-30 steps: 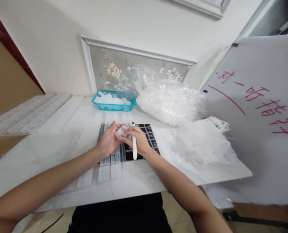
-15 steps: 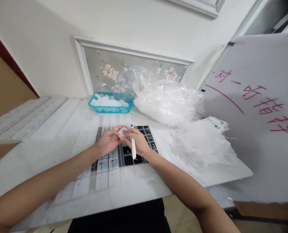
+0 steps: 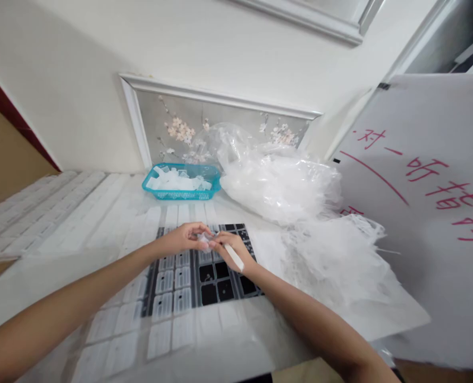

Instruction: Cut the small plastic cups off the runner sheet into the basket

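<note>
Above the work sheet, my left hand [image 3: 188, 237] pinches a small translucent plastic piece [image 3: 205, 242] from the left. My right hand [image 3: 233, 248] meets it from the other side with its fingertips, and a slim white pen-like tool [image 3: 234, 257] lies across that palm. The tool's tip is hidden by the fingers. Under both hands is a black-and-clear sheet [image 3: 152, 298]. Pale ribbed clear pieces [image 3: 163, 287] lie in rows on its left part, while black squares [image 3: 222, 289] with small specks show on the right.
A turquoise basket [image 3: 176, 196] of whitish pieces stands at the back. Right of it lies a big clear plastic bag [image 3: 280, 186], with a heap of thin white film [image 3: 340, 260] nearer. Rows of white strips [image 3: 49, 213] cover the left side. A white board [image 3: 439, 276] borders the right.
The view has tilted up slightly, so the scene sits lower. My left hand has turned and closed more over the plastic piece. The white tool has swung from nearly upright to a slant.
</note>
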Demonstrator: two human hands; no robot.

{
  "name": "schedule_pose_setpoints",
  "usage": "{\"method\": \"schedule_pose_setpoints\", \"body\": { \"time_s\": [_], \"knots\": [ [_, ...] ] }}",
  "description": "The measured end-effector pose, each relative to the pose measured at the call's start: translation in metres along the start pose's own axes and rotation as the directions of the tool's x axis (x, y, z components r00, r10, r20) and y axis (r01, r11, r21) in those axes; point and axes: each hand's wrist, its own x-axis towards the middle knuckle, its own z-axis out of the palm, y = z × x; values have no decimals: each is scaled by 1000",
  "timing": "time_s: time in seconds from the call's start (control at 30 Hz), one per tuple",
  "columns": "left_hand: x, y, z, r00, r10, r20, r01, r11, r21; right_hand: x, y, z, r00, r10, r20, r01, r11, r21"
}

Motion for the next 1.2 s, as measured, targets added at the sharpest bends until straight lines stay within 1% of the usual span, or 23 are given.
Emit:
{"method": "schedule_pose_setpoints", "body": {
  "time_s": [0.1,0.17,0.2,0.27,0.33,0.37,0.43,0.47,0.5,0.6,0.67,0.73,0.8,0.87,0.9,0.93,0.97,1.0,1.03,1.07,1.1,1.13,1.2],
  "knots": [
    [11,-2,-7,1000,4,23,-6,997,83,-7,-3,-10,992,127,-22,-124,988,86],
    [24,-1,-18,998,40,-45,-35,992,118,-9,-2,-18,964,260,-60,-244,950,194],
    [32,1,-25,990,80,-115,-65,989,132,-9,-1,-22,944,321,-79,-291,921,260],
    [50,6,-41,942,175,-288,-132,978,163,-8,2,-29,901,418,-115,-336,840,425],
    [70,10,-58,859,270,-435,-179,954,240,-8,4,-36,853,506,-128,-345,731,588],
    [80,11,-66,815,317,-485,-179,934,309,-8,5,-39,828,545,-130,-342,675,654],
    [98,9,-79,750,402,-525,-127,867,482,-11,4,-42,790,601,-123,-335,590,735],
    [105,6,-84,734,440,-517,-91,818,567,-13,3,-44,780,617,-109,-342,565,750],
    [111,2,-86,730,472,-494,-59,764,643,-16,2,-45,776,624,-92,-357,554,752],
    [122,-11,-86,756,534,-379,-4,582,813,-27,-5,-46,788,614,-37,-431,594,680],
    [125,-15,-84,775,548,-313,24,469,883,-35,-9,-45,813,582,-12,-451,643,619],
    [128,-13,-84,792,534,-297,76,396,915,-43,-11,-42,848,530,-1,-432,692,578],
    [133,-6,-85,789,503,-353,171,372,912,-51,-11,-37,879,477,-15,-402,756,517],
    [137,2,-83,746,492,-448,265,399,878,-57,-10,-31,899,438,-27,-386,818,427],
    [138,6,-79,718,506,-479,277,423,863,-60,-9,-28,905,424,-22,-384,841,382],
    [136,9,-72,695,535,-480,251,445,859,-62,-8,-26,912,411,-14,-382,860,339],
    [132,12,-63,687,573,-446,184,457,870,-63,-7,-24,919,395,-7,-375,878,299],
    [126,14,-51,697,610,-377,83,452,888,-63,-6,-23,927,375,-5,-361,895,261],
    [117,15,-37,727,632,-269,-45,434,900,-63,-5,-23,936,352,-7,-342,912,225],
    [106,15,-22,770,625,-131,-184,414,891,-62,-4,-23,944,329,-12,-320,927,197],
    [95,14,-8,814,581,18,-308,404,861,-61,-3,-23,951,308,-21,-300,938,174],
    [82,11,5,847,509,157,-398,409,821,-60,-2,-23,957,288,-29,-280,947,160],
    [60,5,26,858,397,326,-489,439,754,-58,-1,-24,968,251,-32,-244,959,146]
  ]
}}
